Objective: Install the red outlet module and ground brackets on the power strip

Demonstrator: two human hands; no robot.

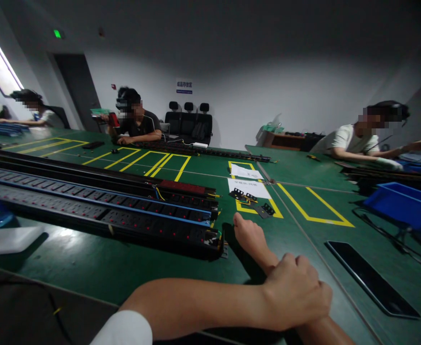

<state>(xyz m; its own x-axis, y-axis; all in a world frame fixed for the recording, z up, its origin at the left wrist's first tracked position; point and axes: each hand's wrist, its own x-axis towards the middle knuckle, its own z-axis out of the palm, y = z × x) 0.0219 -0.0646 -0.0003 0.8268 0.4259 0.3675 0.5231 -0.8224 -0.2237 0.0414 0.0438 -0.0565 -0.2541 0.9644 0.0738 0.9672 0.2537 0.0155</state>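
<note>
The left hand point(297, 292) is clasped over the right forearm. The right hand point(250, 237), loosely clenched and holding nothing, rests on the table point(88, 263), nearer the power strip point(124, 215), whose long axis runs away leftward.

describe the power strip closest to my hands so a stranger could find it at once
On the green table, long black power strips lie side by side on the left. Take the nearest power strip, whose end stops just left of the right hand. It shows red lights along its sockets and a blue edge on its far side.
</note>
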